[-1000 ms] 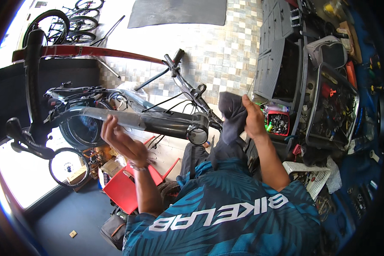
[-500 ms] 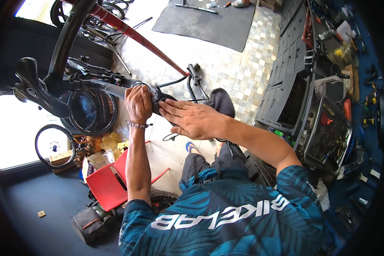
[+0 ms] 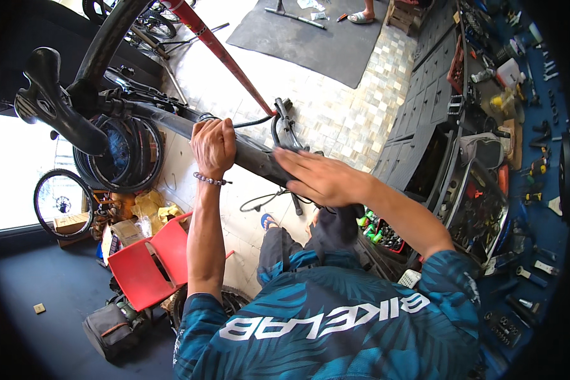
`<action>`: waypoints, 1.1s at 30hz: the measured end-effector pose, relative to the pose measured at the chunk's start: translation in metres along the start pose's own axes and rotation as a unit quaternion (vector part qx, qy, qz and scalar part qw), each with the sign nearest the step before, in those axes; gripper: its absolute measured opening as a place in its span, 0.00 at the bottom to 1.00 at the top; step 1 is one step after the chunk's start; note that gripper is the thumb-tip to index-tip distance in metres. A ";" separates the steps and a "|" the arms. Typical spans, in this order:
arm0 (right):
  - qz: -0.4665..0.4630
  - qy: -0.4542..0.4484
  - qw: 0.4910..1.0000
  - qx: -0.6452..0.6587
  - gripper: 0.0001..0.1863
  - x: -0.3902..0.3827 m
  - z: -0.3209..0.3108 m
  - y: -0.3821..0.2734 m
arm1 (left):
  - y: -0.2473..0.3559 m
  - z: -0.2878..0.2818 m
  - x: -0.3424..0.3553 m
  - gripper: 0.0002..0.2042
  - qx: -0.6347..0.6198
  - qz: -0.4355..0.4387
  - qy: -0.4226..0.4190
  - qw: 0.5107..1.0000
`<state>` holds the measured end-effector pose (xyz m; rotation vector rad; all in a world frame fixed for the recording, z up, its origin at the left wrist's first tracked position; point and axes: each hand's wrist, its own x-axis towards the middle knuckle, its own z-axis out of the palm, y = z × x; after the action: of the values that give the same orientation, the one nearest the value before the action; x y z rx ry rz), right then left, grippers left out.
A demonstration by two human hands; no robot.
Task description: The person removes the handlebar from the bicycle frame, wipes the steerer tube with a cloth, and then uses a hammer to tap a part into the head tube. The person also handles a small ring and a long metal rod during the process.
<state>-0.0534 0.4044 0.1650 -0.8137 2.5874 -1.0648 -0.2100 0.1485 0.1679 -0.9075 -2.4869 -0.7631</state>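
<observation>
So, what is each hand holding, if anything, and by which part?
The left hand grips the dark bicycle tube around the middle of its visible length. Whether the right hand holds anything cannot be told.

Glare bleaches the left pane (image 3: 9, 174) and floor (image 3: 278, 82), the right hand (image 3: 326, 180) blurs slightly, and edges bend into black.

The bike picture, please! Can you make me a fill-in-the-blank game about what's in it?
1. The person's ____ hand is closed in a fist around the dark bike tube.
2. That same arm wears a beaded ____ at the wrist.
3. With the right hand counted too, ____ of the person's hands show.
4. The chair is coloured ____.

Missing words: left; bracelet; two; red.
</observation>
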 end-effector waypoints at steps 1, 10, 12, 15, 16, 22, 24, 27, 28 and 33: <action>-0.004 0.005 1.000 -0.026 0.38 0.024 0.006 0.002 | 0.000 0.000 0.000 0.20 0.006 0.002 0.004 1.000; -0.020 -0.010 0.951 -0.307 0.48 -0.025 0.029 -0.052 | 0.004 -0.001 0.003 0.23 0.012 -0.011 -0.002 1.000; 0.024 -0.043 0.955 -0.294 0.48 -0.041 0.029 -0.057 | 0.005 0.001 0.003 0.25 0.021 -0.011 0.006 1.000; 0.012 0.015 0.926 -0.378 0.50 -0.012 0.032 -0.054 | 0.007 0.004 0.003 0.25 0.024 -0.001 0.020 1.000; 0.004 0.045 0.927 -0.372 0.50 0.007 0.035 -0.051 | 0.008 0.004 0.003 0.25 0.024 -0.006 0.020 0.999; 0.030 0.161 0.886 -0.433 0.43 0.076 0.055 -0.043 | 0.002 -0.003 0.003 0.26 0.016 -0.035 -0.011 0.999; 0.068 0.130 0.868 -0.474 0.44 0.054 0.047 -0.043 | 0.002 -0.002 0.003 0.27 0.001 -0.027 -0.017 0.999; 0.207 0.078 0.921 -0.320 0.47 0.003 0.025 -0.048 | 0.003 0.002 0.004 0.25 -0.003 -0.032 0.005 0.999; 0.287 0.015 0.936 -0.206 0.48 -0.012 0.012 -0.044 | 0.003 0.001 0.004 0.25 -0.017 -0.044 0.005 0.999; 0.233 0.171 0.957 -0.032 0.47 -0.069 0.018 -0.028 | 0.003 -0.002 0.000 0.25 -0.003 -0.047 0.005 0.999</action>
<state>0.0215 0.4172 0.1717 -0.0043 2.8908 -1.0473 -0.2079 0.1495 0.1706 -0.7919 -2.5338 -0.8040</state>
